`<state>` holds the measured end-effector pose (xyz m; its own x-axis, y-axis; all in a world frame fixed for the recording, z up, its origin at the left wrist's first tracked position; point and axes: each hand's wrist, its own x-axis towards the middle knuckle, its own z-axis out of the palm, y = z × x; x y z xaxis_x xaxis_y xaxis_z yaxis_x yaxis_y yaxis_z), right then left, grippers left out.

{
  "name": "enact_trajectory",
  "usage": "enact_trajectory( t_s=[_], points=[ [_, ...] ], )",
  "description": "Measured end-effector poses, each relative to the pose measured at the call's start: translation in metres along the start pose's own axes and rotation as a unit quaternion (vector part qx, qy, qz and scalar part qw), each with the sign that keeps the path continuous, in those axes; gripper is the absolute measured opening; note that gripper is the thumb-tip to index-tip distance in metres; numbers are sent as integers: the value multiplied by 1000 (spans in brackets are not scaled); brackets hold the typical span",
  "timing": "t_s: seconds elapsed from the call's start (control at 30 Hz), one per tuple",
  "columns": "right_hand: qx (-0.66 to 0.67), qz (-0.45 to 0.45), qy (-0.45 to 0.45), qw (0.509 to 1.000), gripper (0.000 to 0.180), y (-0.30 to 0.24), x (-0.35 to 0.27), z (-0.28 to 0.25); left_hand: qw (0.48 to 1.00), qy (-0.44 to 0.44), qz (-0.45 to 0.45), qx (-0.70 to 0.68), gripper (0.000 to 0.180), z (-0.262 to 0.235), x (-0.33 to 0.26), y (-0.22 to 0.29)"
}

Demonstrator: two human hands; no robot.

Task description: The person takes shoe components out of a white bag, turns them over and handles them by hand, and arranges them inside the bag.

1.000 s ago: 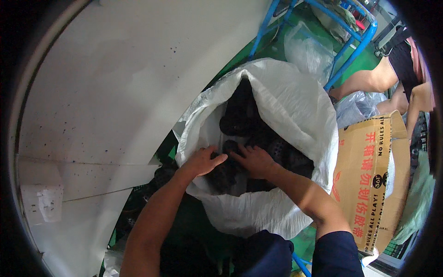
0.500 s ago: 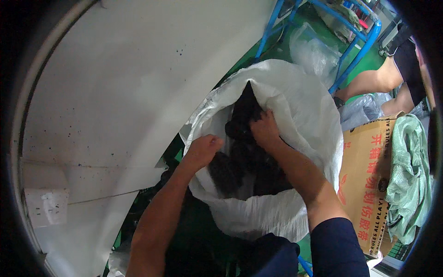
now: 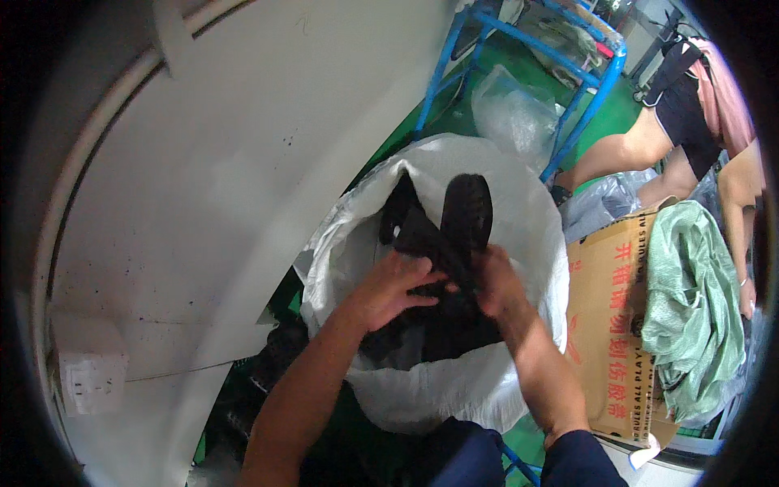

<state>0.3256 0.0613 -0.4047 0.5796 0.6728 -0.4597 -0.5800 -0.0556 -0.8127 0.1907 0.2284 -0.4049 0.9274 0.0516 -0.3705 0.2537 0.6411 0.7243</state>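
A person reaches with both bare arms into a wide-mouthed white sack (image 3: 519, 183) that stands on a green floor (image 3: 610, 122). The right hand (image 3: 500, 282) closes around the lower end of a black shoe (image 3: 467, 209), which is tipped up inside the mouth of the sack, its ridged sole facing the camera. The left hand (image 3: 393, 294) is beside it, fingers spread apart, next to a second dark piece of footwear (image 3: 423, 241); whether the fingertips touch it cannot be told. More black items, hard to make out in the shadow, lie deeper in the sack.

To the right of the sack stands a printed cardboard box (image 3: 604, 325) — a crumpled pale-green woven sheet (image 3: 694, 300) is draped over its far side. Behind, a clear plastic bag (image 3: 515, 105) rests near a blue metal frame (image 3: 600, 89), and another person (image 3: 690, 101), in dark shorts and a pink top, bends at upper right. A large pale panel (image 3: 211, 178) fills the left side.
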Motion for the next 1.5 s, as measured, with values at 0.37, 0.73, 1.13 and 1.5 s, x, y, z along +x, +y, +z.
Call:
enact_trajectory(
  t_s=[0.37,0.73,1.13,1.5],
  points=[
    [42,-89,-29,995,45,-23,-79,-22,958,-202,101,-174,62,-12,-14,19],
    [220,71,-133,964,53,-33,-102,-72,681,-37,445,581,67,49,-61,103],
    [224,235,-96,941,38,-35,-109,-4,640,-37,444,626,68,57,-53,60],
    [334,86,-216,913,41,22,-89,-10,960,8,225,167,62,74,-45,21]
  ],
)
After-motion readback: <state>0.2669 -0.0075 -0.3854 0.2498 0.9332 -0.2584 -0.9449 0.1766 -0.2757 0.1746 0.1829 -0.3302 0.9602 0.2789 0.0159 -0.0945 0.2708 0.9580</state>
